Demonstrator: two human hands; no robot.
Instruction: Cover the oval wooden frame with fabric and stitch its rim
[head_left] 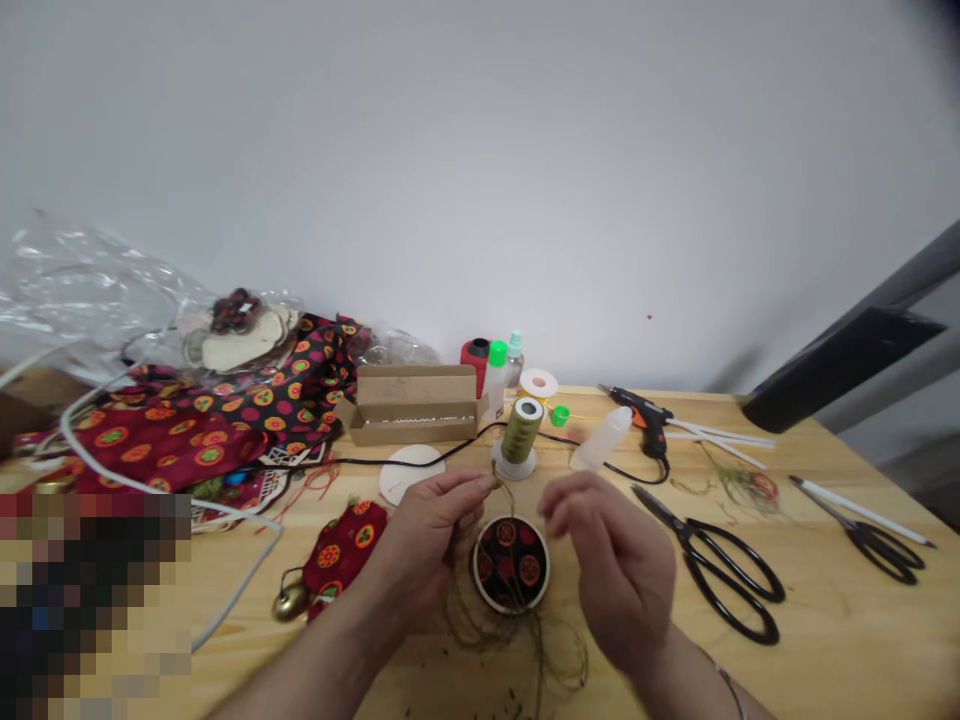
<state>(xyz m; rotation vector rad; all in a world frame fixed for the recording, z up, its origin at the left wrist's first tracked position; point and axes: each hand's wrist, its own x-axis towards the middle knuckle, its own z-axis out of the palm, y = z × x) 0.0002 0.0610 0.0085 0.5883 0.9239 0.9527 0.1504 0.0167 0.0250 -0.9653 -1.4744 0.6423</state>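
Note:
My left hand pinches olive-green thread between thumb and fingertips, just in front of the thread cone. Across from it, my right hand is closed with its fingers curled in; whatever it may hold is hidden. Between the two hands lies a round disc of dark patterned fabric with a pale rim. Loose green strands cross the disc and trail over the table in front of it. Left of my left hand are a dark red patterned fabric piece and a brass bell.
Black-handled scissors lie to the right, with a smaller pair beyond. A glue gun, a white squeeze bottle and a cardboard box stand farther back. Patterned cloth is heaped at the left beside a white cable.

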